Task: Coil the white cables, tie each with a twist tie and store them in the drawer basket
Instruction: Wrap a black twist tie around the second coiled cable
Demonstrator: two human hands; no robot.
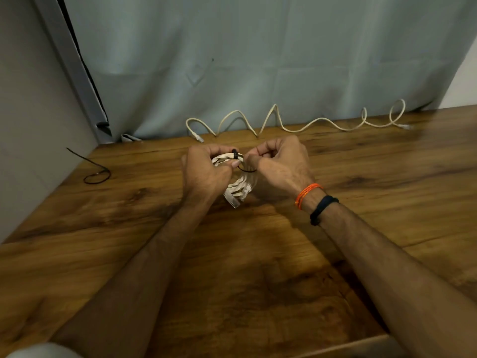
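The wooden table (258,254) fills the lower view, bounded at the back by a grey curtain (258,60) and at the left by a pale wall (31,99). Its near edge shows at the bottom right. The wide surface in front of the forearms offers room to lower or turn the work.

A second white cable (296,122) lies uncoiled in loose waves along the back edge against the curtain, well apart from the hands. A spare black twist tie (96,174) lies near the left wall.

The coiled cable (237,188) is held at mid-table between both hands, with a clear plug hanging at its lower end. The left hand (204,174) grips the coil's upper part. The right hand (281,166) pinches the black twist tie (246,169), which loops around the coil's top.

The step in hand appears to be tying. Hold the coil firmly so the turns stay bunched. Draw the tie snug, then twist its ends together close to the bundle. Keep the plug clear of the tie.

The drawer basket is not in view.
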